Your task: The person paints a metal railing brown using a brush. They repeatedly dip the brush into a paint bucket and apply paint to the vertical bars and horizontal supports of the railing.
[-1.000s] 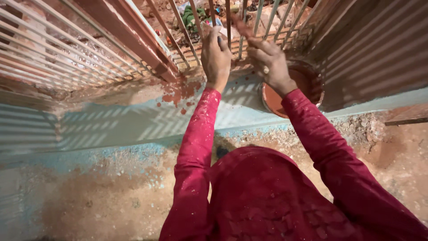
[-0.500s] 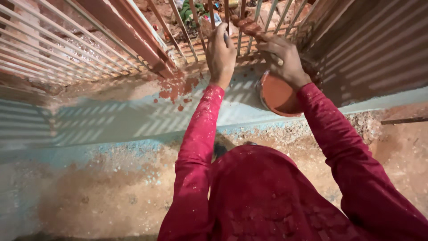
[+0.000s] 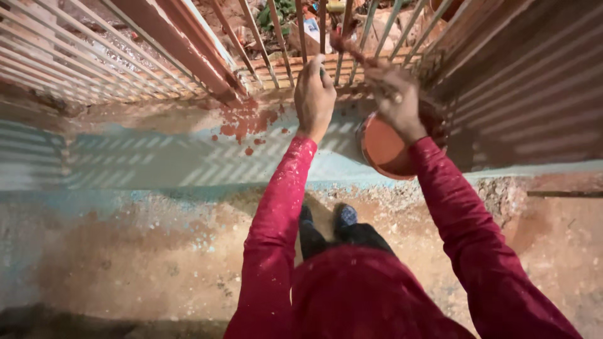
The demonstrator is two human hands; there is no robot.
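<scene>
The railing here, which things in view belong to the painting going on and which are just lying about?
In use:
- left hand, gripping a railing bar
- right hand, holding a paintbrush
- bowl of red-brown paint on the ledge

Lying about:
- litter and green plants beyond the bars
- paint spatters on the ledge

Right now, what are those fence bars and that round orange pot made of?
The bars look like metal: thin, straight and stiff, coated in reddish-brown paint. The pot under the right hand looks like a plastic or metal tub; wet orange-red paint covers it, so I cannot tell which. The ledge looks like rough concrete, painted light blue.
</scene>
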